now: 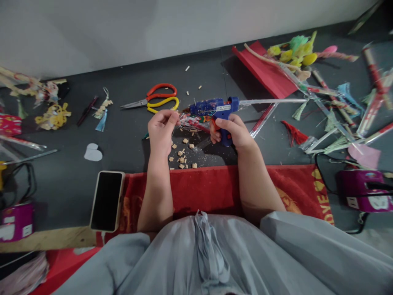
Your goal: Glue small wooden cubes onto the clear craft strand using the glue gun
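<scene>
My right hand (231,130) is wrapped round the handle of a blue hot glue gun (225,110), fingers by its orange trigger. A long clear glue stick (273,100) juts from the gun's back end, and its nozzle points left. Close to that nozzle, my left hand (162,129) is closed in a pinch; what it holds is too small to make out. White, stringy fibres (188,121) lie just right of its fingertips, under the gun. Small wooden pieces (181,157) are scattered on the dark table below the gun. Scissors (153,99) with red and yellow handles lie behind my left hand.
A phone (107,200) lies near the table's front edge, beside a red towel (205,184). Left of the scissors are a tasselled ornament (102,108) and white paper (93,152). Red paper (267,71), wrapped sticks (334,96) and a purple box (364,190) are on the right.
</scene>
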The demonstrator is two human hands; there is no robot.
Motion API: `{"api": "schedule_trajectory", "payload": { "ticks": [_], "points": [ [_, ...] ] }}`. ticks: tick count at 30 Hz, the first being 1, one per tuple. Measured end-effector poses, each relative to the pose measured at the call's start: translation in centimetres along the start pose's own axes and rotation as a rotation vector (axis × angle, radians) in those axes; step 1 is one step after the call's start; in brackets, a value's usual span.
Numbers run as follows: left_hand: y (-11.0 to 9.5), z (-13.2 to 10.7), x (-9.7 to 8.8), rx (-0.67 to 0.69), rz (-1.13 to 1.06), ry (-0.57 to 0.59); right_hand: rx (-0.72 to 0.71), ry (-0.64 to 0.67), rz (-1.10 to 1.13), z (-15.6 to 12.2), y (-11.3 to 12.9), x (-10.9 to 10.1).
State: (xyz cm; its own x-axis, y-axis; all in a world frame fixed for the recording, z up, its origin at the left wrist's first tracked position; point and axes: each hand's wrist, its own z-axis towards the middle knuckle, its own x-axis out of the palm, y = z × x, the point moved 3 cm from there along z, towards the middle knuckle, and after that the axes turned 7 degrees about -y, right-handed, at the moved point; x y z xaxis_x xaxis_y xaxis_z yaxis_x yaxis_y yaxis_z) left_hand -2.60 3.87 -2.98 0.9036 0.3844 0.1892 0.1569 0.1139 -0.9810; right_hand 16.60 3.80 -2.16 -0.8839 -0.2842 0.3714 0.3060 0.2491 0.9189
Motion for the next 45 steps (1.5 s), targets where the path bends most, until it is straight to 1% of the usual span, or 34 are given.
{"api": "schedule_trajectory", "payload": {
  "ticks": [5, 13, 16, 32, 45],
  "points": [
    [-0.02, 0.0, -0.09, 0.004, 0.035, -0.008, -0.008, 0.001, -0.007, -0.01, 0.02, 0.04],
    [-0.14, 0.01, -0.04, -0.001, -0.024, -0.024, -0.005, 0.005, 0.001, -0.04, -0.08, -0.07],
    [-0.1, 0.05, -0.11, 0.005, -0.012, -0.029, 0.006, 0.004, -0.009, 0.01, -0.07, -0.05],
    [-0.16, -0.14, 0.2, 0.019, 0.004, 0.016, -0.016, 0.001, 0.015, 0.1, -0.01, -0.1],
    [0.2, 0.13, -0.27, 0.023, 0.071, 0.004, 0.007, -0.008, -0.002, 0.04, -0.08, -0.16]
  ]
}}
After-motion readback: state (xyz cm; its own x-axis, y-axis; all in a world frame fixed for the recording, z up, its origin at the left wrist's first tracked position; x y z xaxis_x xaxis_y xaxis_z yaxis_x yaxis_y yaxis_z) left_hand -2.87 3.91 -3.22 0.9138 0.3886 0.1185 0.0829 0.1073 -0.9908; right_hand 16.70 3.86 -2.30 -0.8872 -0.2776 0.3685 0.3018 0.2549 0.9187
